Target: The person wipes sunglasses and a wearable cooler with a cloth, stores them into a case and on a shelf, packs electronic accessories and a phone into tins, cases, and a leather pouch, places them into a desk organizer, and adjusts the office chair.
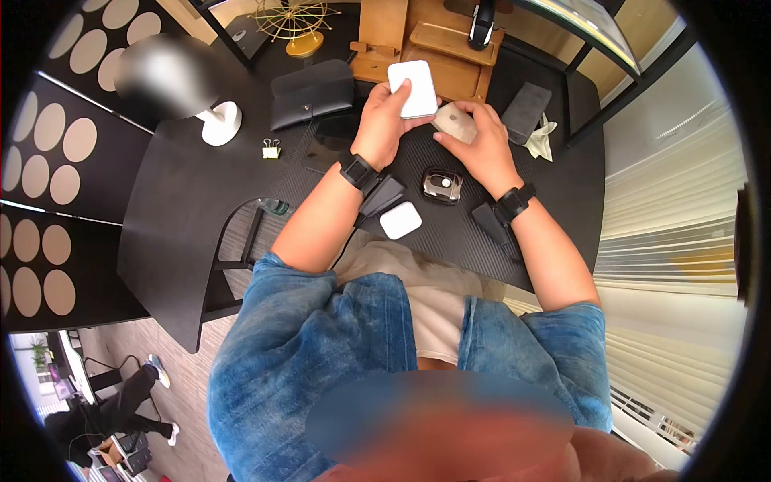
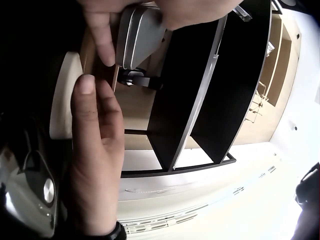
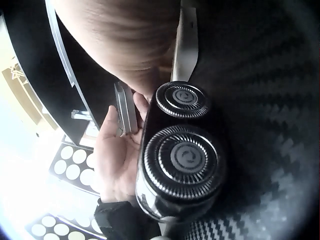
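Observation:
My left hand (image 1: 377, 124) holds a thin white box with rounded corners (image 1: 418, 92), thumb on its top face. Just to the right, my right hand (image 1: 482, 145) grips a pale metallic piece with an apple logo (image 1: 455, 123) between thumb and fingers. The two items are close together over the desk's back part. In the left wrist view the box (image 2: 140, 37) looks grey, and the right hand (image 2: 97, 155) holds the pale piece (image 2: 62, 100) by its edge. A shaver with two round heads (image 3: 185, 145) fills the front of the right wrist view.
On the desk (image 1: 177, 217), a white rounded case (image 1: 400, 220) lies near the front edge, beside the shaver (image 1: 442, 185). A black pouch (image 1: 313, 92) and a clip (image 1: 271, 149) lie left; a dark grey box (image 1: 528, 111) and cloth (image 1: 542, 140) right. Behind stands a wooden organizer (image 1: 450, 60).

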{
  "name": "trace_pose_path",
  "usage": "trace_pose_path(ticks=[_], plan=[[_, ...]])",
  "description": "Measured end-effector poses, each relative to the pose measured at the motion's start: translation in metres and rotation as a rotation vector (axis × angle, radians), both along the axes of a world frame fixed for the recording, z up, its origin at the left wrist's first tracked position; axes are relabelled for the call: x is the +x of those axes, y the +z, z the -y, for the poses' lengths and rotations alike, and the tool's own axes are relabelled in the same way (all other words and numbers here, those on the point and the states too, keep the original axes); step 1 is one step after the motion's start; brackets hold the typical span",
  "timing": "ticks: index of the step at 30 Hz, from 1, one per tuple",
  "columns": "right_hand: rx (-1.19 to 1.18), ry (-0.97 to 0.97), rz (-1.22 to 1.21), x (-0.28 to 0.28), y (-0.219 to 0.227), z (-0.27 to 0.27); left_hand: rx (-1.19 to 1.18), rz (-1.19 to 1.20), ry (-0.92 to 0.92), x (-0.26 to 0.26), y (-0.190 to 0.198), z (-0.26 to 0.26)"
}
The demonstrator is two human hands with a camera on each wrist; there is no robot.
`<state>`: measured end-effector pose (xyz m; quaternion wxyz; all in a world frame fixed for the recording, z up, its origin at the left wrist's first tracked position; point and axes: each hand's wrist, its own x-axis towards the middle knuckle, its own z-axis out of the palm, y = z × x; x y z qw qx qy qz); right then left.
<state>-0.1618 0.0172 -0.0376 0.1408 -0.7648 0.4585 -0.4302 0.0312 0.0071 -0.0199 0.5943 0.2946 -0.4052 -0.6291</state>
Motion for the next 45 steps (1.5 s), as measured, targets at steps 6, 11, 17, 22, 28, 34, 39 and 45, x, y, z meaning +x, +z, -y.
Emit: trace_pose_path(ticks=[6,11,17,22,28,34,39,45], plan=[[0.015,-0.047,-0.07,-0.002,-0.007,0.002,0.036,0.06,-0.01,-0.002,0.001,-0.002],[0.064,-0.031,-0.016,-0.005,-0.012,0.007,0.034,0.062,-0.013,-0.001,-0.001,-0.002],[0.3,0.109,0.695,-0.001,-0.018,0.017,0.072,0.172,-0.055,-0.004,-0.002,-0.004],[0.089,0.143,0.478,0.001,-0.008,0.01,0.105,0.09,-0.23,-0.008,-0.007,-0.006],[0.021,0.131,0.296,-0.003,-0.001,0.007,0.07,-0.02,-0.41,-0.009,-0.005,-0.008],[0.038,0.15,0.323,-0.003,-0.002,0.009,0.06,0.054,-0.342,-0.01,-0.006,-0.008],[0.044,0.135,0.265,0.0,-0.005,0.006,0.067,0.062,-0.263,-0.009,-0.007,-0.007],[0.205,0.191,0.341,0.0,-0.011,0.009,0.093,0.046,-0.255,-0.009,-0.008,-0.006]])
